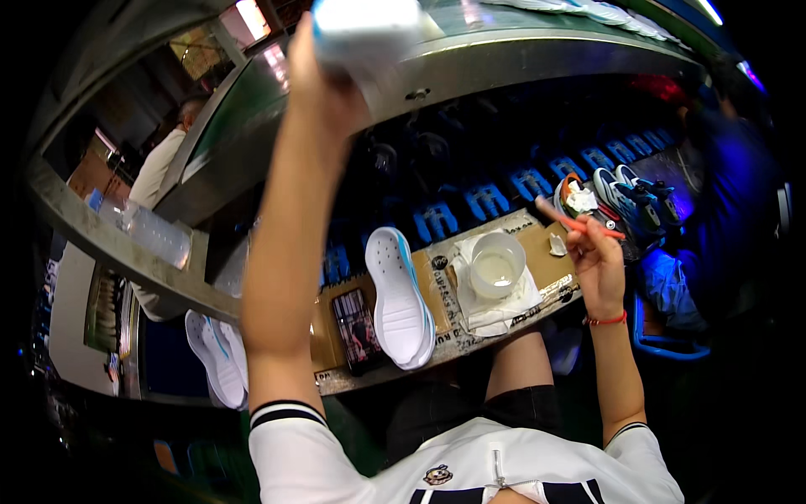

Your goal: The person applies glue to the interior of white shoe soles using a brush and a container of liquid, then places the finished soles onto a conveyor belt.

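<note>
My left hand point(329, 97) is raised at the top, gripping a white shoe sole point(365, 32) with a blue edge. Motion blurs the sole, and it hides my fingertips. Closed round the handle of a thin red brush point(581, 225), my right hand point(599, 262) is at the right of the cardboard-covered ledge point(441, 336). Left of that hand, a clear plastic cup point(497, 265) of pale liquid stands on white paper point(516, 304). Another white sole point(400, 294) with blue trim lies on the cardboard, beside a dark phone point(357, 329).
A metal-edged conveyor point(495, 67) runs across the top, with more soles point(604, 15) on it. Sneakers point(625, 197) sit at the right, near a person in dark clothes point(730, 202). Other soles point(217, 357) lie at left, below a plastic bottle point(147, 228).
</note>
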{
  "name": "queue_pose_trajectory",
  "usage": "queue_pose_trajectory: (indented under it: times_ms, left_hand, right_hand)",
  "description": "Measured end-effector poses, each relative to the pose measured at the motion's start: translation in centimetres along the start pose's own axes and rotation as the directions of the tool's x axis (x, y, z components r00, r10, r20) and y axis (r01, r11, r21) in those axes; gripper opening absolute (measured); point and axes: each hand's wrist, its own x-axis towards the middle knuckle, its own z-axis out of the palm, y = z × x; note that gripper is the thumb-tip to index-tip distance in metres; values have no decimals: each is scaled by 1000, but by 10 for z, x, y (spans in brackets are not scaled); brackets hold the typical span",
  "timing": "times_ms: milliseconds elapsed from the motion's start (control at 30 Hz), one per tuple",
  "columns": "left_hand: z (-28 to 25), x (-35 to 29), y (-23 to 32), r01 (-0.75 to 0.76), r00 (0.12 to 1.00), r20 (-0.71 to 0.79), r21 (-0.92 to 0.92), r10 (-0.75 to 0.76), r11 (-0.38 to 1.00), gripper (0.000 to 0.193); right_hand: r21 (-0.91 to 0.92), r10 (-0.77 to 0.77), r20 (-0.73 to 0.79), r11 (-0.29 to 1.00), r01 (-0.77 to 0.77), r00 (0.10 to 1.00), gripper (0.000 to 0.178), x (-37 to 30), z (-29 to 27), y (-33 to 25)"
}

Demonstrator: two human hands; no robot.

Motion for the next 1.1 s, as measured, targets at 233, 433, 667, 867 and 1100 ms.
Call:
queue_pose_trajectory:
  times_ms: [233, 433, 667, 867, 1100]
  left_hand:
    - [14, 12, -15, 172, 951, 208, 253, -227, 952, 58]
    - [-55, -119, -85, -858, 313, 270, 491, -910, -149, 61]
    - [-90, -128, -140, -953, 109, 461, 302, -880, 40, 26]
    - [-89, -108, -104, -876, 274, 580, 480, -767, 50, 18]
    - [-115, -139, -34, -129, 859, 100, 991, -502, -25, 32]
  right_hand:
    - [-164, 94, -37, 981, -99, 995, 25, -36, -38, 8]
    - [-182, 220, -74, 956, -230, 973, 25, -56, -60, 31]
    - [-231, 257, -79, 935, -269, 963, 25, -68, -49, 45]
    - [-285, 243, -71, 925, -253, 967, 25, -63, -52, 44]
    - [-672, 20, 124, 738, 69, 992, 25, -5, -31, 31]
